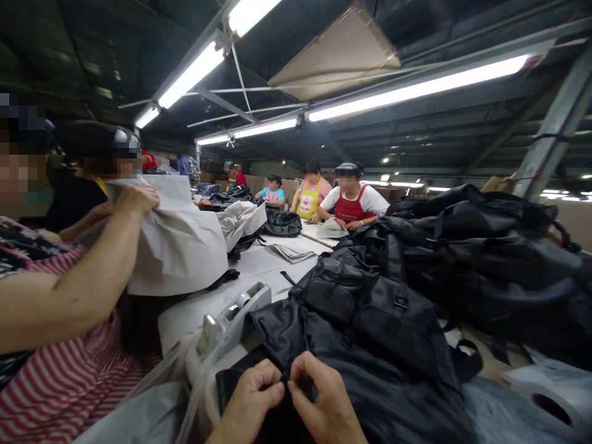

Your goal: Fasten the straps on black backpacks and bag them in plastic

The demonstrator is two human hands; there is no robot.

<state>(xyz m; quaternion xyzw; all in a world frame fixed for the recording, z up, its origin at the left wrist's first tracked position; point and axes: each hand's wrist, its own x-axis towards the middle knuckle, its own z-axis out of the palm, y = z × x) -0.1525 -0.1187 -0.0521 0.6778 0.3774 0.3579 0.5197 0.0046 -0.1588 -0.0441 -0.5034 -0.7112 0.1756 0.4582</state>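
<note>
A black backpack [370, 308] lies on the white table [259, 262] right in front of me. My left hand [252, 398] and my right hand [324, 401] meet at its near edge, fingertips pinched together on a small black part of the bag; what the part is, I cannot tell. A tape dispenser [234, 314] sits just left of the bag, beyond my left hand.
A heap of black backpacks [490, 253] fills the right side. At my left a person in a striped top holds up grey paper [176, 240]. Several people work at the far end of the table. A clear plastic bag [152, 401] lies at the near left.
</note>
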